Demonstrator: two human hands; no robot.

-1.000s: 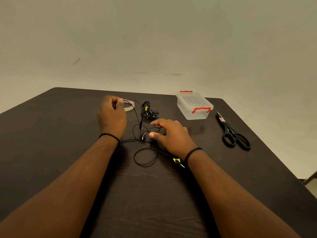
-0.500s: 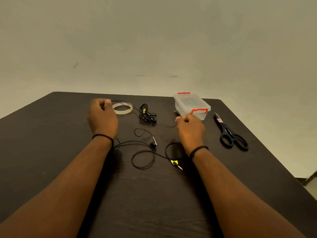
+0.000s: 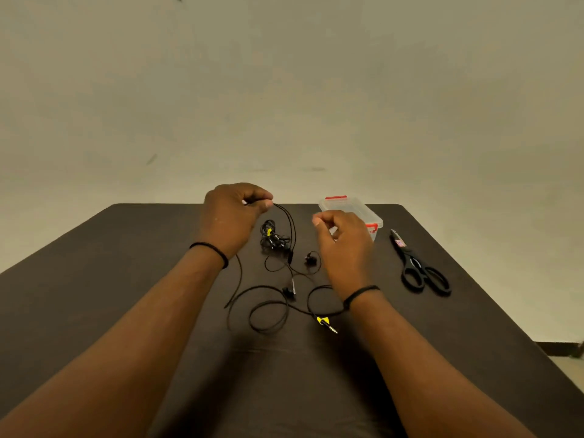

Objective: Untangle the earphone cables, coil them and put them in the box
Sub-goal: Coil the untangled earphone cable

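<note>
Hands [image 3: 235,213] higher; scissors [image 3: 420,267] aside

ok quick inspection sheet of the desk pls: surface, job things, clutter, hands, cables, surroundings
surface: dark table, matte.
job's things: loose earphone cable sprawled in loops, yellow-tagged plug near the right wrist; second bundle still knotted behind it; clear box with red clips, lid on.
clutter: black scissors right of the box.
grippers: left hand pinches the cable end, raised; right hand curled, a held strand cannot be made out.
cables: only the earphone ones.
surroundings: plain wall; floor strip at far right.
</note>
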